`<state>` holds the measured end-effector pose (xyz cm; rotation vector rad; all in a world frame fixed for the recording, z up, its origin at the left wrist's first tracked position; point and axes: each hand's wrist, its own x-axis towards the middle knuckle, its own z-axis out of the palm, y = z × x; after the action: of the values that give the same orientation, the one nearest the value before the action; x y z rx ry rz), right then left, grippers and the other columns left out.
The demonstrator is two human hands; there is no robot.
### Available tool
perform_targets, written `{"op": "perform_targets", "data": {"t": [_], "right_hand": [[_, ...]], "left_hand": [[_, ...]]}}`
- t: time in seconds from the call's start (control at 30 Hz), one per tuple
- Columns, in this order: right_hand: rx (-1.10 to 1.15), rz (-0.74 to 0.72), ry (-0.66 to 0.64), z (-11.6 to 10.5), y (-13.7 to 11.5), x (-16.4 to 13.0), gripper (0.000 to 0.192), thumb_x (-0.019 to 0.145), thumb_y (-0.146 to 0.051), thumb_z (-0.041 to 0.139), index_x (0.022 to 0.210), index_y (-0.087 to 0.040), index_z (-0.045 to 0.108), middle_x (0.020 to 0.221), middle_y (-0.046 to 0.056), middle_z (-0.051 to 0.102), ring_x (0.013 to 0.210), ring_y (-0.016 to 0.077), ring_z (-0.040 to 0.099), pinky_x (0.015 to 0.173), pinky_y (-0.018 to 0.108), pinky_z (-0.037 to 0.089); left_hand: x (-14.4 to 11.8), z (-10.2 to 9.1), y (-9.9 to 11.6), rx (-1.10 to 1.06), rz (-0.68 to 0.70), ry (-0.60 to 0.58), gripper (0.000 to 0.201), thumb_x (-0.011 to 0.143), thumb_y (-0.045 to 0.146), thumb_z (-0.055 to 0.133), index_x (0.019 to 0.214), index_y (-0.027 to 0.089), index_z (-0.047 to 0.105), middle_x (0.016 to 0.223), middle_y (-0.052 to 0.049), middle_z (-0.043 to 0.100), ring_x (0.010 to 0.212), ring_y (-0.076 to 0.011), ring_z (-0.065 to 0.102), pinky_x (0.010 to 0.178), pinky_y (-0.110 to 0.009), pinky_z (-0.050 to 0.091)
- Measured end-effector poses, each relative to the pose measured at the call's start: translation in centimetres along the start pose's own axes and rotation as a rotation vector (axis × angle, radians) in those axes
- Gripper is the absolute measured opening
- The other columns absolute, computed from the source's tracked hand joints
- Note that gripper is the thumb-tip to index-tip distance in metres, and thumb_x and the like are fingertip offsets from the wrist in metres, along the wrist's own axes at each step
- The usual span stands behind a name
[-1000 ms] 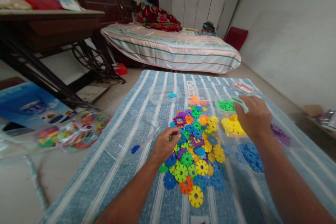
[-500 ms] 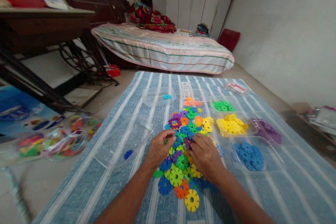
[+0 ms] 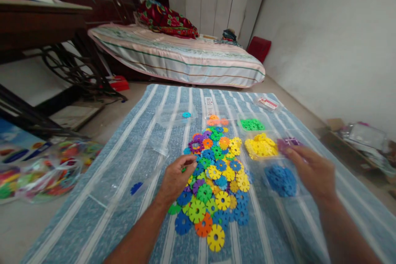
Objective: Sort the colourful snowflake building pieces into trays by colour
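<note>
Purple piece [image 3: 282, 147] in the right hand [image 3: 314, 170], loose discs [image 3: 227, 174] in the middle

Clear plastic bags [image 3: 66, 175] with colourful parts lie on the floor [image 3: 18, 231] at the left edge of the frame. Next comes a bench [image 3: 77, 227], covered with blue and white striped cloth. On its left side, a dark blue disc [image 3: 136, 188] is in or on a clear container [image 3: 107, 183]; I cannot tell which. Higher up, a clear box [image 3: 161, 118] carries one light blue disc [image 3: 186, 114].

The left hand [image 3: 175, 176] is at the left side of the loose discs, with its fingers bent toward the thumb. Some green is visible near the fingertips, but I cannot tell if the hand grips it. The loose discs, of many colours, overlap in the middle of the frame. Just above them are orange discs [image 3: 213, 121].

To the right of the middle, separate boxes contain green pieces [image 3: 253, 124], yellow pieces [image 3: 261, 146] and blue pieces [image 3: 281, 180]. Farther right, the right hand pinches the purple piece, which looks blurred, near the right edge of the yellow pieces. More purple pieces [image 3: 293, 142] are partly hidden by this hand.
</note>
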<state>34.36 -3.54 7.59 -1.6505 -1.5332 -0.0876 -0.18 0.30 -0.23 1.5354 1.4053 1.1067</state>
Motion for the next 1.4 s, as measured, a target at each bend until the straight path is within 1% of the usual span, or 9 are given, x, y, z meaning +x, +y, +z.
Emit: {"op": "perform_targets", "data": {"t": [0.1,0.17,0.27,0.37,0.5,0.67,0.8,1.03,1.4], "right_hand": [[-0.429,-0.059,0.184,-2.6,5.3,2.2,0.030,0.081,-0.046,0.052,0.076,-0.022,0.069,0.080,0.011,0.069,0.075,0.0260,0.065,0.064,0.038,0.046],[-0.640,-0.089,0.103,-3.4,8.5,2.7,0.033,0.083,-0.047,0.047,0.074,-0.024,0.068,0.080,0.014,0.068,0.072,0.0292,0.063,0.055,0.040,0.042],[-0.687,-0.098,0.056,-3.1,10.6,1.8,0.037,0.080,-0.054,0.046,0.070,-0.025,0.067,0.073,0.010,0.065,0.062,0.0289,0.060,0.046,0.038,0.037],[-0.606,-0.134,0.046,-1.9,8.5,0.0,0.037,0.083,-0.051,0.045,0.069,-0.024,0.065,0.070,0.009,0.064,0.062,0.0268,0.060,0.046,0.036,0.039],[-0.304,-0.280,0.056,0.5,1.6,-2.8,0.026,0.086,-0.038,0.047,0.077,-0.021,0.065,0.076,0.008,0.067,0.071,0.0230,0.064,0.064,0.038,0.051],[0.085,-0.527,-0.207,5.3,-6.6,-7.0,0.012,0.083,-0.019,0.055,0.092,-0.020,0.064,0.096,0.008,0.066,0.100,0.0212,0.060,0.088,0.040,0.051],[0.077,-0.545,-0.370,8.9,-10.5,-9.2,0.019,0.078,-0.018,0.060,0.097,-0.018,0.063,0.115,0.013,0.059,0.121,0.0285,0.045,0.096,0.049,0.045],[0.003,-0.490,-0.479,11.0,-12.1,-9.8,0.018,0.073,-0.020,0.067,0.090,-0.019,0.064,0.120,0.012,0.056,0.125,0.0326,0.039,0.098,0.055,0.040],[0.201,-0.408,-0.360,10.3,-9.5,-9.2,0.010,0.079,-0.016,0.058,0.075,-0.021,0.065,0.100,0.007,0.065,0.114,0.0251,0.051,0.095,0.048,0.044]], "left_hand": [[-0.1,0.1,-0.1,-0.010,0.013,0.005,0.028,0.074,0.038,0.060,0.093,0.018,0.066,0.091,-0.005,0.071,0.086,-0.0186,0.065,0.083,-0.032,0.050],[-0.2,0.2,-0.1,-0.012,0.022,0.006,0.027,0.074,0.037,0.060,0.092,0.018,0.066,0.091,-0.004,0.071,0.086,-0.0180,0.065,0.083,-0.031,0.050],[-0.3,0.4,-0.1,-0.015,0.033,0.007,0.024,0.075,0.036,0.060,0.091,0.018,0.066,0.090,-0.004,0.070,0.086,-0.0174,0.065,0.082,-0.030,0.050],[-0.3,0.4,-0.2,-0.013,0.031,0.009,0.024,0.075,0.035,0.059,0.091,0.018,0.066,0.090,-0.004,0.071,0.086,-0.0171,0.065,0.082,-0.029,0.051],[-0.3,0.5,-0.2,-0.004,0.023,0.018,0.023,0.074,0.034,0.060,0.091,0.018,0.066,0.091,-0.004,0.071,0.085,-0.0174,0.065,0.081,-0.029,0.051],[-0.4,0.4,-0.1,0.001,0.027,0.016,0.023,0.075,0.033,0.059,0.091,0.018,0.066,0.091,-0.004,0.071,0.086,-0.0170,0.065,0.081,-0.029,0.051],[-0.4,0.3,0.0,0.017,0.042,0.012,0.023,0.076,0.033,0.058,0.092,0.018,0.066,0.092,-0.003,0.070,0.086,-0.0165,0.065,0.083,-0.029,0.050],[-0.3,0.1,0.1,0.011,0.060,0.005,0.022,0.076,0.033,0.059,0.091,0.019,0.066,0.092,-0.004,0.071,0.086,-0.0175,0.065,0.084,-0.031,0.051],[-0.5,0.3,0.2,0.018,0.043,0.015,0.022,0.076,0.033,0.059,0.091,0.019,0.066,0.093,-0.004,0.070,0.085,-0.0172,0.065,0.084,-0.031,0.051]]}}
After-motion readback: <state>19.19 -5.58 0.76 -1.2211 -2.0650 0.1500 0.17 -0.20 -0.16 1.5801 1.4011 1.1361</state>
